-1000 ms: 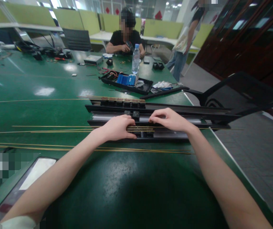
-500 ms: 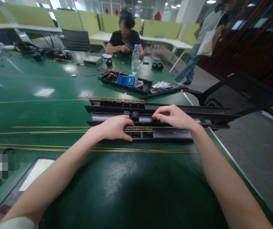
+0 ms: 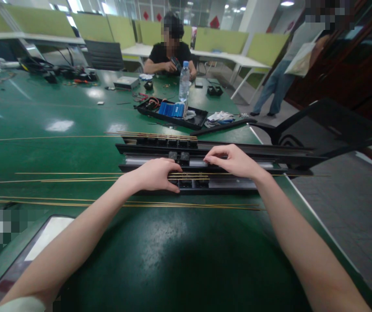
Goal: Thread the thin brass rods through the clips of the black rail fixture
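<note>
My left hand point(image 3: 156, 174) spans the nearest black channel rail point(image 3: 231, 190), its thumb on the front wall and its fingers over the back one. Thin brass-coloured rods point(image 3: 192, 178) run along this rail under the hand, above small black blocks point(image 3: 202, 183). My right hand point(image 3: 232, 159) is over the middle rail, fingertips pinched together at its pale inner strip point(image 3: 197, 163); what they hold, if anything, is hidden. To the left of those fingertips, two black blocks point(image 3: 184, 158) sit in the middle rail.
More rods point(image 3: 186, 205) lie in front on the green table point(image 3: 173, 255). Beyond the rails are a black tray point(image 3: 199, 118), a water bottle point(image 3: 184, 82) and gloves point(image 3: 220, 118). A seated person point(image 3: 169, 52) works opposite; another stands at right, past a black chair point(image 3: 335, 125).
My right hand has shifted slightly left along the middle rail. My left hand stays nearly where it was. The standing person has moved to the right.
</note>
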Demonstrator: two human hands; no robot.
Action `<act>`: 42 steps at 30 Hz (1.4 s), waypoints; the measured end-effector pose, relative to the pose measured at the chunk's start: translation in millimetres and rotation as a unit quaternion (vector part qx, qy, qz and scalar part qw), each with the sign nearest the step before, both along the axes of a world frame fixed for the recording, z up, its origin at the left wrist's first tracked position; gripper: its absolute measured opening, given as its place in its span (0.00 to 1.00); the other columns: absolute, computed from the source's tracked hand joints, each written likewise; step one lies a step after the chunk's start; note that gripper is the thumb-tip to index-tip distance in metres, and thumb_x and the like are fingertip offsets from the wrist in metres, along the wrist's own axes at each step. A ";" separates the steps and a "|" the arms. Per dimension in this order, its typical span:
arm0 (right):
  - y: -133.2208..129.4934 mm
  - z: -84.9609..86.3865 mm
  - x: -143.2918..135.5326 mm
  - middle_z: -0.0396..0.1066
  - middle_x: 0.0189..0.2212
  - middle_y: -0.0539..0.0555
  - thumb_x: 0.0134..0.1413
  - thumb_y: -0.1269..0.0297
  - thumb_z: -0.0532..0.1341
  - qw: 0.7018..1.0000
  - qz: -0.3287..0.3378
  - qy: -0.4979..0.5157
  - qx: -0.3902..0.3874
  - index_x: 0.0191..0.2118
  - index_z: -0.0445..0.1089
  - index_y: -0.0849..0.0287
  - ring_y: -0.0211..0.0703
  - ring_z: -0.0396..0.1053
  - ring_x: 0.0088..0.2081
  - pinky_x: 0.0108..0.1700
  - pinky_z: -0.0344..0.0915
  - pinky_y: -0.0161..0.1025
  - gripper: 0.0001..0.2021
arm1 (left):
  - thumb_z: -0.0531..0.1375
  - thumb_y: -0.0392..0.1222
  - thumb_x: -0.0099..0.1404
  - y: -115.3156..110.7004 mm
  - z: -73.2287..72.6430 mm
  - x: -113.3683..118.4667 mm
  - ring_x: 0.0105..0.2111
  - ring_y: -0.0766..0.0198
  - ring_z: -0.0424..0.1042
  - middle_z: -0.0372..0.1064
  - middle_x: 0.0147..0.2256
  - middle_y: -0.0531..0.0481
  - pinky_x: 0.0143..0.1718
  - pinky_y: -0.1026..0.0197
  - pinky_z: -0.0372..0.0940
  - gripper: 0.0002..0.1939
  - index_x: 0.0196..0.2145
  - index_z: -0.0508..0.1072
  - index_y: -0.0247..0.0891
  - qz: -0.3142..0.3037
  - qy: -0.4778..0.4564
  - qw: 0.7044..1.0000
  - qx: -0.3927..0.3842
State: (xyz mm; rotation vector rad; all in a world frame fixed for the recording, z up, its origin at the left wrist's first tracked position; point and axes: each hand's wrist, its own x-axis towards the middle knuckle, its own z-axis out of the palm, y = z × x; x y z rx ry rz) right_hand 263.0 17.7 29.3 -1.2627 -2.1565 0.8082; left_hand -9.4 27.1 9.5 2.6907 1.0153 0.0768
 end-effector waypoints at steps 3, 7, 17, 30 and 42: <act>-0.1 0.1 -1.3 0.77 0.33 0.53 0.57 0.58 0.60 1.000 -0.004 0.008 0.006 0.34 0.76 0.59 0.43 0.72 0.35 0.39 0.66 0.38 0.11 | 0.62 0.65 0.54 0.7 -1.6 -0.7 0.45 0.56 0.72 0.73 0.47 0.48 0.44 0.60 0.65 0.33 0.51 0.72 0.43 0.000 -0.002 1.000 0.004; 0.5 -3.3 -4.1 0.77 0.33 0.52 0.57 0.58 0.60 1.000 0.000 0.021 0.013 0.34 0.76 0.59 0.43 0.72 0.35 0.39 0.66 0.38 0.11 | 0.62 0.65 0.53 0.5 -2.7 -0.8 0.45 0.56 0.72 0.73 0.47 0.49 0.44 0.59 0.65 0.33 0.51 0.72 0.43 0.000 -0.006 1.000 0.007; -5.0 -21.1 -27.8 0.76 0.33 0.52 0.57 0.58 0.60 0.999 0.033 0.013 0.021 0.35 0.76 0.59 0.41 0.71 0.34 0.38 0.64 0.37 0.11 | 0.63 0.64 0.53 -0.2 -2.2 0.2 0.45 0.55 0.73 0.74 0.47 0.49 0.44 0.59 0.65 0.31 0.50 0.73 0.44 0.001 -0.009 1.000 0.012; -6.2 -30.0 -39.5 0.76 0.28 0.52 0.53 0.57 0.62 1.000 0.014 -0.025 0.007 0.31 0.76 0.60 0.40 0.70 0.30 0.34 0.62 0.36 0.11 | 0.64 0.63 0.52 -1.3 -0.7 -0.8 0.45 0.55 0.73 0.75 0.47 0.49 0.44 0.59 0.64 0.32 0.50 0.73 0.44 0.003 -0.006 1.000 0.005; -5.5 -27.4 -34.8 0.75 0.27 0.52 0.53 0.55 0.62 0.999 0.022 -0.030 0.000 0.31 0.76 0.60 0.40 0.69 0.30 0.34 0.61 0.36 0.13 | 0.63 0.64 0.52 -1.3 -0.7 -0.6 0.45 0.54 0.73 0.74 0.47 0.49 0.45 0.59 0.64 0.32 0.50 0.72 0.44 0.003 -0.003 1.000 0.004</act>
